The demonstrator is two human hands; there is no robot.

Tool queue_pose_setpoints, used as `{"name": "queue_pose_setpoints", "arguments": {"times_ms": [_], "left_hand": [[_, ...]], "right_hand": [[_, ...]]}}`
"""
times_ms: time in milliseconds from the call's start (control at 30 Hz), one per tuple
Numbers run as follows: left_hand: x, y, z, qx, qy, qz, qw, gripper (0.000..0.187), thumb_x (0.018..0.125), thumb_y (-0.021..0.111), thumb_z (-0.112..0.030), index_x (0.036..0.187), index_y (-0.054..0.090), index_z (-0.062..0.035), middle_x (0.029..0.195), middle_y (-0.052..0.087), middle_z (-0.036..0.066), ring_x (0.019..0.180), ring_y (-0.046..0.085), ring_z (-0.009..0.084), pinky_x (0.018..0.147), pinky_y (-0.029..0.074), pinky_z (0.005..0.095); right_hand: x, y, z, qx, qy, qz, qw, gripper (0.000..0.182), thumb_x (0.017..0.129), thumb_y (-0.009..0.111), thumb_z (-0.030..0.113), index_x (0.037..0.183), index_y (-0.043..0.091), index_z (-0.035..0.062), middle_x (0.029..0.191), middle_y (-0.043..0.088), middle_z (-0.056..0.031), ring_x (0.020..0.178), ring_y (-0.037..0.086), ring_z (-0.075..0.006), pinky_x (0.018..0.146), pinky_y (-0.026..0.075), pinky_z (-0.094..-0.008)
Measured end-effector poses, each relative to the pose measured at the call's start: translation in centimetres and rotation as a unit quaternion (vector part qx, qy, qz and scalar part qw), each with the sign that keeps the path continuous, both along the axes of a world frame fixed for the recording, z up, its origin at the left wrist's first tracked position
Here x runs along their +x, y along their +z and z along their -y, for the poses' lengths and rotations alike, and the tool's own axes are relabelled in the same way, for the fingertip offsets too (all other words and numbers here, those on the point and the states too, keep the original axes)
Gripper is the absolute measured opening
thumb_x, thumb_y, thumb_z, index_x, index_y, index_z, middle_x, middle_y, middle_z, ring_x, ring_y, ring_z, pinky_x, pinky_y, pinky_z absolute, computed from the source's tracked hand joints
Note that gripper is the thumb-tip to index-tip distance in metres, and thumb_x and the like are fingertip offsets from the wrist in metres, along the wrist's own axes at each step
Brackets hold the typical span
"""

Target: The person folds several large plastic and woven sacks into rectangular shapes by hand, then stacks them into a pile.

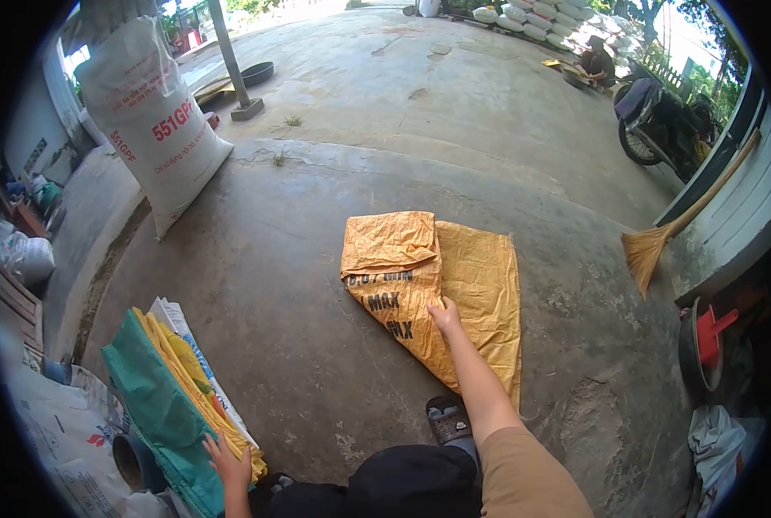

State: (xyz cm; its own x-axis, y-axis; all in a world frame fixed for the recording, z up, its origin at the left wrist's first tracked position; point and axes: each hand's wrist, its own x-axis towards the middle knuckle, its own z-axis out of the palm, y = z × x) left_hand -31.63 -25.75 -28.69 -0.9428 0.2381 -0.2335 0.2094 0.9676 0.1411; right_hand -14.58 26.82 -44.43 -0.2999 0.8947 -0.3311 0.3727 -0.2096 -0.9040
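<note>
An orange woven sack (480,285) with black print lies partly folded on the concrete in front of me. Its left part is turned over, and the top is doubled into a flap. My right hand (444,318) is closed on the folded edge near the middle of this sack. To my left is a stack of folded sacks: a green sack (156,406), yellow sacks (187,371) and a white sack (197,354). My left hand (230,464) rests against the near end of this stack with its fingers spread.
A tall white sack (152,121) with red lettering stands at the upper left beside a post (230,52). On the right are a straw broom (662,242), a red scoop (712,335) and a motorbike (666,125). Farther back, a person (597,62) sits near piled sacks (549,19).
</note>
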Motion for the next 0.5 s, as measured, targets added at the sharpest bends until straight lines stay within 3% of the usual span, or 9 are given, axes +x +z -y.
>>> {"name": "queue_pose_setpoints", "arguments": {"times_ms": [33,100,167,233,300,333,400,433,500], "left_hand": [[-0.2,-0.1,-0.2,-0.001,0.0,0.001,1.0,0.074,0.072,0.065,-0.022,0.133,0.025,-0.01,0.141,0.008,0.017,0.13,0.007,0.0362,0.097,0.018,0.0604],[-0.6,-0.6,-0.8,0.049,-0.043,-0.019,0.998,0.07,0.072,0.064,-0.021,0.131,0.028,-0.008,0.139,0.014,0.02,0.13,0.011,0.0369,0.1,0.02,0.0536],[-1.3,-1.7,-1.6,0.102,-0.08,-0.041,0.991,0.068,0.073,0.063,-0.021,0.13,0.03,-0.0075,0.137,0.019,0.021,0.128,0.016,0.0376,0.1,0.021,0.0499],[-2.0,-2.1,-2.8,0.154,-0.116,-0.063,0.979,0.066,0.073,0.063,-0.021,0.13,0.031,-0.0071,0.134,0.025,0.022,0.126,0.02,0.0384,0.101,0.022,0.0462],[-2.7,-1.7,-5.1,0.26,-0.15,0.017,0.954,0.06,0.077,0.06,-0.023,0.128,0.033,-0.0062,0.128,0.035,0.023,0.12,0.032,0.0385,0.099,0.028,0.0387],[-3.0,-1.8,-6.3,0.262,-0.149,0.019,0.953,0.06,0.077,0.06,-0.023,0.128,0.033,-0.0062,0.128,0.035,0.023,0.12,0.032,0.0385,0.099,0.028,0.0387],[-3.3,-2.3,-8.1,0.411,0.041,0.267,0.871,0.061,0.083,0.051,-0.042,0.129,0.032,-0.0068,0.126,0.039,0.021,0.115,0.038,0.0368,0.094,0.031,0.0408],[-3.2,-2.5,-8.6,0.415,0.047,0.265,0.869,0.061,0.083,0.051,-0.042,0.129,0.032,-0.0068,0.126,0.039,0.021,0.115,0.038,0.0368,0.094,0.031,0.0408],[-3.1,-3.0,-9.3,0.511,0.204,0.468,0.692,0.074,0.081,0.034,-0.063,0.13,0.031,-0.008,0.127,0.038,0.019,0.114,0.04,0.0348,0.091,0.033,0.0451]], "right_hand": [[-0.3,-0.3,0.1,-0.001,0.0,0.001,1.0,0.068,0.075,0.063,0.027,0.125,0.034,-0.0081,0.121,0.045,-0.025,0.112,0.045,-0.0319,0.092,0.037,-0.0326],[-1.4,3.9,2.1,0.174,0.095,-0.033,0.98,0.063,0.077,0.06,0.021,0.125,0.033,-0.0091,0.119,0.046,-0.025,0.111,0.046,-0.0305,0.09,0.038,-0.0315],[-1.8,6.0,4.2,0.225,0.168,-0.003,0.96,0.062,0.078,0.058,0.018,0.126,0.031,-0.0086,0.119,0.046,-0.0262,0.113,0.046,-0.0302,0.091,0.037,-0.0309],[-1.7,10.7,7.8,0.263,0.268,0.048,0.925,0.059,0.078,0.056,0.016,0.129,0.031,-0.0028,0.101,0.057,-0.0231,0.094,0.057,-0.0304,0.08,0.044,-0.0317],[-1.2,14.5,11.4,0.313,0.388,0.06,0.865,0.059,0.078,0.055,0.015,0.13,0.032,0.0039,0.078,0.058,-0.018,0.069,0.058,-0.031,0.063,0.047,-0.0343],[-1.2,13.2,12.7,0.398,0.417,0.013,0.817,0.057,0.077,0.055,0.015,0.129,0.034,0.0082,0.065,0.054,-0.0141,0.054,0.054,-0.0293,0.052,0.044,-0.0366],[-0.8,13.1,15.4,0.389,0.529,0.011,0.754,0.05,0.078,0.052,0.014,0.126,0.038,0.0148,0.068,0.056,-0.0135,0.056,0.054,-0.0297,0.052,0.044,-0.0379],[-0.5,11.6,16.7,0.372,0.572,-0.011,0.731,0.049,0.079,0.05,0.014,0.126,0.037,0.0186,0.07,0.056,-0.0134,0.057,0.055,-0.0306,0.052,0.044,-0.0385],[0.4,9.6,18.4,0.352,0.668,0.012,0.656,0.048,0.08,0.047,0.014,0.126,0.037,0.0223,0.074,0.056,-0.0131,0.06,0.056,-0.031,0.051,0.044,-0.0395]]}}
